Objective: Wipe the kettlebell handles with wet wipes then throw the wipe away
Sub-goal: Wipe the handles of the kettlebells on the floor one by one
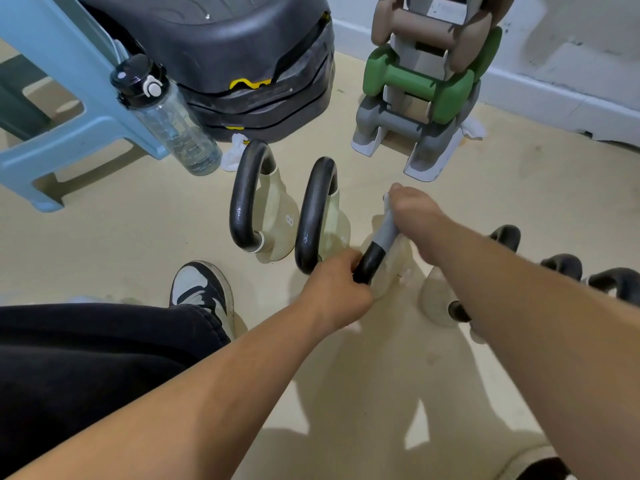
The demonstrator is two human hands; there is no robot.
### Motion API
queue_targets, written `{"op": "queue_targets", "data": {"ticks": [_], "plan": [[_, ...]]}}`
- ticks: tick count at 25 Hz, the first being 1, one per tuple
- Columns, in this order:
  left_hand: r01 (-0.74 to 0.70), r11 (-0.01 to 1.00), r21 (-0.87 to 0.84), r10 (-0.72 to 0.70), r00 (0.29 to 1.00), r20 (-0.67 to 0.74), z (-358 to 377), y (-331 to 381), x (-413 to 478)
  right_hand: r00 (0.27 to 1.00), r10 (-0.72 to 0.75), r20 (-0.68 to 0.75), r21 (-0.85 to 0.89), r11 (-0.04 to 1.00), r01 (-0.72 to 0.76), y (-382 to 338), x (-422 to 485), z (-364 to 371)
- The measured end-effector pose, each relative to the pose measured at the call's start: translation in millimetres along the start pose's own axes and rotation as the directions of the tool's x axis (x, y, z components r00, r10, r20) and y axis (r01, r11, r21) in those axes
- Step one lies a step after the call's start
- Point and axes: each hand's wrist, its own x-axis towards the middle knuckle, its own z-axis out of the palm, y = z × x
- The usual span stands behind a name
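On beige floor (450, 209) — kettlebells (263, 216), white baseboard (554, 95).

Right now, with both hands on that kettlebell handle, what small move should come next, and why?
Probably slide the right hand with the wipe down the handle toward the left hand. The wipe wraps only the upper part; the black stretch below it looks uncovered, and the left hand holds the lower end steady.

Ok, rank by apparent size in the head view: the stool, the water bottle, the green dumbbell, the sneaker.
1. stool
2. water bottle
3. green dumbbell and sneaker: look alike; the sneaker is nearer and partly hidden, so unranked.
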Motion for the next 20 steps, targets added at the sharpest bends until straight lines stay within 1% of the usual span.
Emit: {"op": "queue_targets", "data": {"ticks": [1, 2, 3, 4, 5, 6, 8, 9, 10, 11, 12, 13, 14, 15, 16, 17, 18, 19, 20], "plan": [[-0.003, 1.000, 0.022, 0.003, 1.000, -0.002, 1, 1, -1, 0.994, -0.090, -0.056, -0.030, 0.996, 0.088, 4, -6, 11], [-0.014, 0.999, 0.031, 0.015, 1.000, -0.014, 3, 0, -3, 0.974, -0.194, -0.117, -0.084, 0.979, 0.185, 10, -14, 24], [-0.024, 0.999, 0.043, 0.025, 0.999, -0.027, 4, -1, -5, 0.935, -0.315, -0.165, -0.166, 0.943, 0.288, 16, -23, 35], [-0.043, 0.998, 0.048, 0.045, 0.998, -0.034, 7, -4, -6, 0.886, -0.433, -0.166, -0.281, 0.882, 0.378, 23, -32, 41], [-0.056, 0.998, 0.037, 0.058, 0.998, -0.038, 9, -6, -7, 0.836, -0.536, -0.119, -0.435, 0.785, 0.441, 30, -41, 44], [-0.065, 0.997, 0.033, 0.066, 0.997, -0.044, 10, -8, -7, 0.785, -0.617, -0.050, -0.564, 0.666, 0.488, 38, -50, 44], [-0.062, 0.996, 0.068, 0.063, 0.998, -0.022, 10, -7, -6, 0.684, -0.718, 0.125, -0.723, 0.406, 0.559, 53, -65, 42], [-0.053, 0.995, 0.080, 0.053, 0.999, -0.004, 10, -9, -6, 0.638, -0.742, 0.206, -0.751, 0.298, 0.589, 56, -68, 40], [-0.045, 0.996, 0.074, 0.044, 0.999, 0.007, 10, -11, -4, 0.600, -0.763, 0.242, -0.754, 0.241, 0.611, 53, -68, 37], [-0.030, 0.998, 0.046, 0.030, 1.000, 0.006, 12, -14, -1, 0.588, -0.771, 0.245, -0.749, 0.234, 0.619, 46, -63, 32], [-0.015, 1.000, 0.015, 0.015, 1.000, 0.003, 13, -17, 2, 0.604, -0.762, 0.233, -0.758, 0.247, 0.604, 37, -53, 28], [-0.001, 1.000, -0.009, 0.001, 1.000, 0.011, 13, -19, 3, 0.655, -0.727, 0.206, -0.773, 0.290, 0.564, 27, -40, 24], [0.007, 1.000, -0.018, -0.007, 1.000, 0.011, 14, -21, 5, 0.731, -0.666, 0.149, -0.768, 0.388, 0.509, 16, -27, 19], [0.019, 0.999, -0.032, -0.018, 1.000, 0.008, 14, -22, 7, 0.829, -0.554, 0.075, -0.704, 0.559, 0.437, 7, -13, 13], [0.024, 0.999, -0.046, -0.024, 1.000, 0.009, 15, -22, 8, 0.920, -0.391, 0.018, -0.547, 0.767, 0.336, 2, -2, 6], [0.026, 0.999, -0.047, -0.026, 1.000, 0.011, 15, -21, 8, 0.976, -0.218, 0.022, -0.330, 0.919, 0.213, -2, 4, 0], [0.030, 0.998, -0.049, -0.030, 1.000, 0.008, 15, -21, 9, 0.993, -0.108, 0.040, -0.159, 0.981, 0.113, -1, 8, -1], [0.027, 0.998, -0.057, -0.027, 1.000, 0.007, 14, -20, 9, 0.997, -0.072, 0.037, -0.084, 0.994, 0.075, 0, 7, 1], [0.027, 0.997, -0.066, -0.026, 1.000, 0.011, 13, -19, 9, 0.995, -0.094, 0.012, -0.092, 0.991, 0.095, 0, 3, 5]]}}
